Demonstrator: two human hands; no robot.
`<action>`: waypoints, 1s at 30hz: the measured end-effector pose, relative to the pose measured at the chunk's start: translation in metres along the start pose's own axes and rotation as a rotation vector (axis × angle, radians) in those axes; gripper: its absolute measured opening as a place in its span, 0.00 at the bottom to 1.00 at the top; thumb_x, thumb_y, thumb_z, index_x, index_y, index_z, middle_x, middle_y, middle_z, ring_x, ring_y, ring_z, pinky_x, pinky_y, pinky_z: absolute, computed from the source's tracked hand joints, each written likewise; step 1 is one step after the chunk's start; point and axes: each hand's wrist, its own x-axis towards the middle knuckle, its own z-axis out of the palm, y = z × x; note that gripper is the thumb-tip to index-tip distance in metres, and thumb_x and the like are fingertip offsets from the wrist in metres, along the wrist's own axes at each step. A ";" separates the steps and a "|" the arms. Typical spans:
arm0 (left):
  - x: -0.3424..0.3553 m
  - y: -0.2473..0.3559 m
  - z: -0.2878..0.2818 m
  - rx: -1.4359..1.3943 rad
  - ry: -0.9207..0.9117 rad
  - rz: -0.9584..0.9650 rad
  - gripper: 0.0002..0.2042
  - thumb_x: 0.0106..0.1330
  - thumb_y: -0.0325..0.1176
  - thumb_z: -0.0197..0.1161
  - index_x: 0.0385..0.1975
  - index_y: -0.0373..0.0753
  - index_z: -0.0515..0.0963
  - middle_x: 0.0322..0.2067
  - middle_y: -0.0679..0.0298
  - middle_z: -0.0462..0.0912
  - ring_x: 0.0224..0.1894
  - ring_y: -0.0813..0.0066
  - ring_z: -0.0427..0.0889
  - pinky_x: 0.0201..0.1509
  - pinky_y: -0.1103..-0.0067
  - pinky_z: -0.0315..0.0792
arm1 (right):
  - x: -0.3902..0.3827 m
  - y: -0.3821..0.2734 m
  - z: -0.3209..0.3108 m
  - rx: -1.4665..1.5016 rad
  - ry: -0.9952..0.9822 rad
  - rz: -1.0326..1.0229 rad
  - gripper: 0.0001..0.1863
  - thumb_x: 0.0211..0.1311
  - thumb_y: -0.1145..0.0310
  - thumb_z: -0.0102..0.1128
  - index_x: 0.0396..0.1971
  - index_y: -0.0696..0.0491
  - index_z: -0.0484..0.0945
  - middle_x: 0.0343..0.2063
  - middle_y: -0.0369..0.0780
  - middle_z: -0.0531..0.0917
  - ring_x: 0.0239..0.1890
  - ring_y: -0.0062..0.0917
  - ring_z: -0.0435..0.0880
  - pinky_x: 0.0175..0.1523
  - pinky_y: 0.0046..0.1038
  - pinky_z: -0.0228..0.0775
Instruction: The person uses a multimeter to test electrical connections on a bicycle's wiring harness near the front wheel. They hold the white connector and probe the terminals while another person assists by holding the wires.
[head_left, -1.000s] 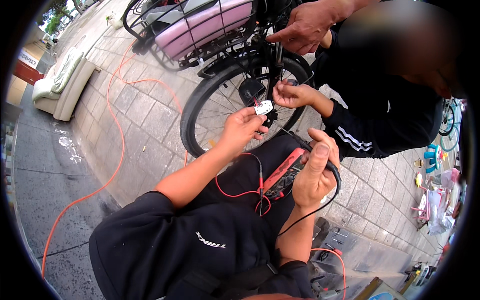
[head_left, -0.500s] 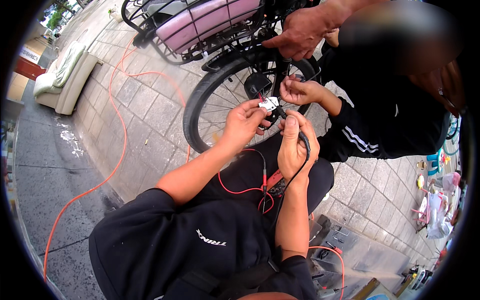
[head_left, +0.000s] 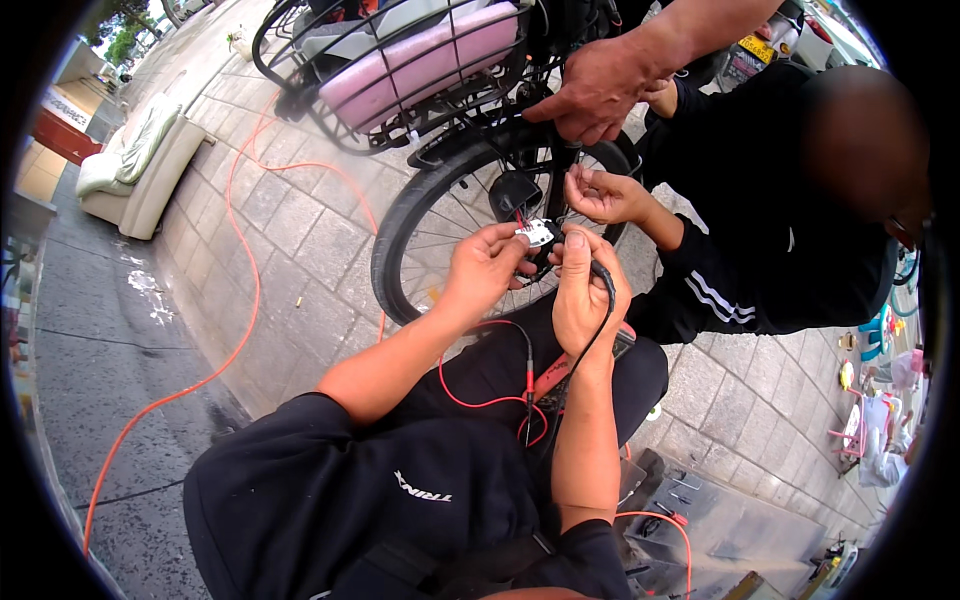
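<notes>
My left hand (head_left: pixel 485 265) pinches a small white part (head_left: pixel 535 234) with red wires, beside a black housing (head_left: pixel 516 195) at a bicycle's front wheel (head_left: pixel 393 245). My right hand (head_left: pixel 585 300) grips a black test probe (head_left: pixel 600 272), its front end at the white part, the contact point hidden. A red-cased multimeter (head_left: pixel 553 376) lies on my lap, partly covered by my right arm, with a red probe (head_left: pixel 530 378) beside it. Another person's hand (head_left: pixel 605 197) hovers just right of the white part, fingertips together; a further hand (head_left: pixel 595 90) points at the fork above.
Another person in black (head_left: pixel 760 230) crouches at the right. A wire basket with a pink pad (head_left: pixel 415 70) tops the wheel. An orange cord (head_left: pixel 240 330) crosses the paving near a cream sofa (head_left: pixel 140 180). A metal tray with tools (head_left: pixel 680 490) sits behind my right elbow.
My right hand has moved up and left, bringing the probe to the white part. My left hand has shifted slightly right, and the crouching person's hand has moved slightly right.
</notes>
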 end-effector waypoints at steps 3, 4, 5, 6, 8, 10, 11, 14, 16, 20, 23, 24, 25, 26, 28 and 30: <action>0.000 -0.001 0.001 0.001 0.008 0.016 0.16 0.75 0.34 0.59 0.57 0.31 0.76 0.40 0.63 0.87 0.34 0.81 0.86 0.31 0.85 0.78 | 0.001 0.004 0.000 -0.011 0.014 0.000 0.17 0.78 0.62 0.56 0.48 0.62 0.82 0.35 0.40 0.86 0.35 0.19 0.85 0.41 0.20 0.76; -0.001 -0.001 0.001 0.002 0.012 0.020 0.16 0.75 0.34 0.59 0.57 0.31 0.76 0.40 0.63 0.88 0.34 0.82 0.86 0.31 0.85 0.78 | 0.001 0.006 0.000 -0.020 0.031 -0.004 0.17 0.78 0.62 0.56 0.48 0.62 0.82 0.35 0.40 0.86 0.35 0.19 0.84 0.41 0.20 0.76; -0.003 -0.001 0.001 0.002 0.016 0.020 0.16 0.75 0.34 0.59 0.56 0.31 0.76 0.40 0.63 0.88 0.34 0.82 0.86 0.31 0.86 0.78 | 0.001 0.007 0.000 -0.024 0.014 -0.014 0.17 0.78 0.62 0.56 0.48 0.62 0.82 0.35 0.40 0.86 0.35 0.19 0.84 0.41 0.20 0.76; -0.002 -0.001 0.002 0.011 0.012 0.025 0.16 0.75 0.34 0.59 0.56 0.31 0.77 0.40 0.63 0.88 0.34 0.82 0.86 0.30 0.86 0.78 | 0.001 0.008 0.000 -0.027 -0.002 -0.024 0.17 0.78 0.62 0.56 0.48 0.62 0.82 0.35 0.40 0.86 0.35 0.18 0.84 0.41 0.20 0.76; 0.000 0.002 0.002 0.027 0.010 0.033 0.15 0.75 0.34 0.59 0.56 0.32 0.77 0.40 0.63 0.88 0.34 0.82 0.86 0.30 0.86 0.77 | 0.001 0.008 0.001 -0.011 0.000 0.012 0.16 0.77 0.64 0.57 0.46 0.63 0.82 0.35 0.41 0.85 0.35 0.19 0.84 0.41 0.21 0.76; -0.001 0.000 0.002 0.010 0.012 0.030 0.15 0.75 0.33 0.60 0.55 0.31 0.77 0.40 0.63 0.88 0.34 0.81 0.86 0.30 0.86 0.77 | 0.001 0.002 0.001 0.027 0.038 0.104 0.13 0.76 0.67 0.58 0.44 0.64 0.83 0.34 0.43 0.85 0.33 0.22 0.84 0.41 0.25 0.76; 0.000 -0.002 0.001 -0.004 0.010 0.032 0.15 0.75 0.33 0.60 0.55 0.31 0.77 0.39 0.63 0.88 0.34 0.81 0.86 0.30 0.86 0.77 | 0.001 0.002 0.002 0.033 0.034 0.106 0.13 0.76 0.67 0.58 0.44 0.64 0.83 0.34 0.43 0.85 0.33 0.21 0.84 0.41 0.24 0.76; 0.002 -0.006 -0.001 -0.017 0.011 0.043 0.15 0.74 0.33 0.61 0.55 0.31 0.77 0.38 0.63 0.88 0.34 0.81 0.87 0.31 0.86 0.77 | 0.002 0.003 0.003 0.050 0.027 0.111 0.14 0.76 0.66 0.58 0.44 0.63 0.83 0.33 0.41 0.85 0.33 0.21 0.84 0.41 0.23 0.76; 0.003 -0.006 -0.001 -0.007 0.020 0.046 0.15 0.74 0.33 0.61 0.55 0.31 0.77 0.38 0.63 0.88 0.35 0.80 0.87 0.31 0.86 0.77 | 0.003 0.003 0.002 0.055 0.021 0.121 0.15 0.77 0.64 0.57 0.45 0.63 0.83 0.32 0.40 0.85 0.32 0.19 0.83 0.40 0.21 0.76; 0.002 -0.004 -0.001 0.010 0.043 0.061 0.14 0.74 0.32 0.61 0.53 0.30 0.78 0.37 0.62 0.88 0.35 0.79 0.87 0.32 0.85 0.78 | 0.006 -0.007 0.002 0.167 0.041 0.259 0.18 0.78 0.62 0.55 0.45 0.64 0.82 0.31 0.40 0.85 0.31 0.19 0.83 0.39 0.20 0.76; 0.003 -0.004 -0.001 0.010 0.044 0.072 0.14 0.74 0.32 0.61 0.53 0.30 0.78 0.36 0.61 0.88 0.35 0.79 0.87 0.32 0.85 0.79 | 0.012 0.004 -0.005 0.239 0.035 0.309 0.19 0.79 0.60 0.54 0.45 0.64 0.82 0.31 0.41 0.85 0.31 0.19 0.83 0.37 0.21 0.77; 0.003 -0.005 -0.002 0.010 0.045 0.074 0.14 0.74 0.31 0.61 0.53 0.29 0.78 0.36 0.61 0.88 0.35 0.78 0.87 0.32 0.84 0.79 | 0.014 0.011 -0.007 0.266 0.031 0.324 0.20 0.79 0.60 0.54 0.45 0.64 0.82 0.31 0.41 0.85 0.31 0.19 0.83 0.37 0.21 0.77; 0.004 -0.005 -0.002 0.011 0.044 0.072 0.14 0.74 0.31 0.61 0.53 0.29 0.78 0.36 0.61 0.88 0.35 0.78 0.87 0.32 0.84 0.79 | 0.015 0.015 -0.008 0.292 0.041 0.342 0.22 0.79 0.58 0.52 0.45 0.64 0.82 0.30 0.41 0.85 0.29 0.20 0.83 0.35 0.22 0.77; 0.004 -0.006 -0.002 0.012 0.045 0.070 0.14 0.74 0.31 0.61 0.53 0.29 0.78 0.36 0.61 0.88 0.35 0.78 0.87 0.32 0.84 0.79 | 0.016 0.017 -0.010 0.323 0.034 0.356 0.22 0.80 0.57 0.51 0.45 0.64 0.82 0.29 0.41 0.85 0.29 0.20 0.83 0.35 0.22 0.77; 0.005 -0.006 -0.003 0.010 0.045 0.067 0.14 0.74 0.31 0.61 0.52 0.29 0.78 0.36 0.60 0.88 0.35 0.78 0.88 0.32 0.84 0.79 | 0.020 0.021 -0.013 0.383 0.020 0.384 0.23 0.80 0.57 0.50 0.45 0.64 0.81 0.29 0.41 0.84 0.28 0.21 0.83 0.35 0.23 0.77; 0.005 -0.005 -0.003 0.003 0.041 0.065 0.13 0.74 0.31 0.61 0.52 0.29 0.79 0.35 0.60 0.88 0.35 0.78 0.88 0.32 0.84 0.79 | 0.023 0.025 -0.016 0.399 0.015 0.405 0.23 0.80 0.56 0.50 0.44 0.64 0.80 0.28 0.41 0.84 0.27 0.23 0.83 0.34 0.24 0.77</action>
